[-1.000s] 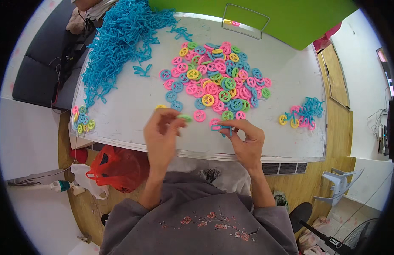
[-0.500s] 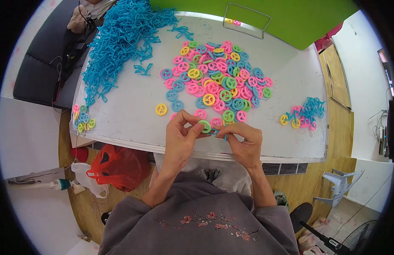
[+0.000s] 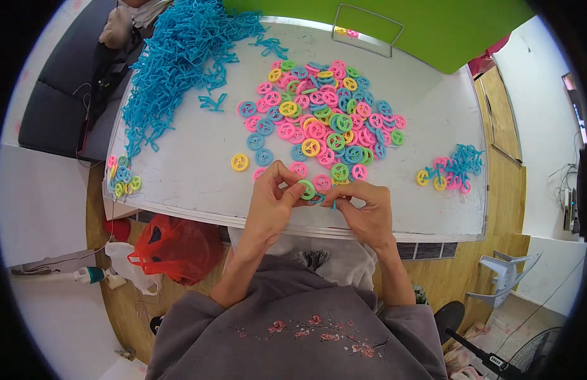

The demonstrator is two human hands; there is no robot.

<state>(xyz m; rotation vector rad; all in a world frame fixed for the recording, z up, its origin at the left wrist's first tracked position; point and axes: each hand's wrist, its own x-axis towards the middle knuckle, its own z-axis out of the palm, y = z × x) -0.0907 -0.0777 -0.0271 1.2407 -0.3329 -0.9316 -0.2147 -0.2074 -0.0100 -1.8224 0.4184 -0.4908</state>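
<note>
My left hand (image 3: 270,201) pinches a light green toy wheel (image 3: 307,189) between thumb and fingers, just above the table's front edge. A blue plastic piece (image 3: 318,199) runs from behind the wheel toward my right hand (image 3: 368,210). The thumb and forefinger of that hand are closed on the piece's other end, whose tip shows beneath them. Fingers hide most of the blue piece, so how it joins the wheel cannot be made out. Just beyond my hands lies a heap of pink, blue, green and yellow wheels (image 3: 315,130).
A large mound of blue plastic pieces (image 3: 173,69) covers the white table's (image 3: 198,149) far left. Blue pieces joined with wheels (image 3: 461,168) lie at right; several wheels (image 3: 122,175) sit at the left edge. A green panel (image 3: 433,31) stands behind. A red bag (image 3: 179,250) is below left.
My right hand has shifted slightly to the right and down, and the blue tip under its fingers shows less. The green wheel stays in my left hand, moved a little.
</note>
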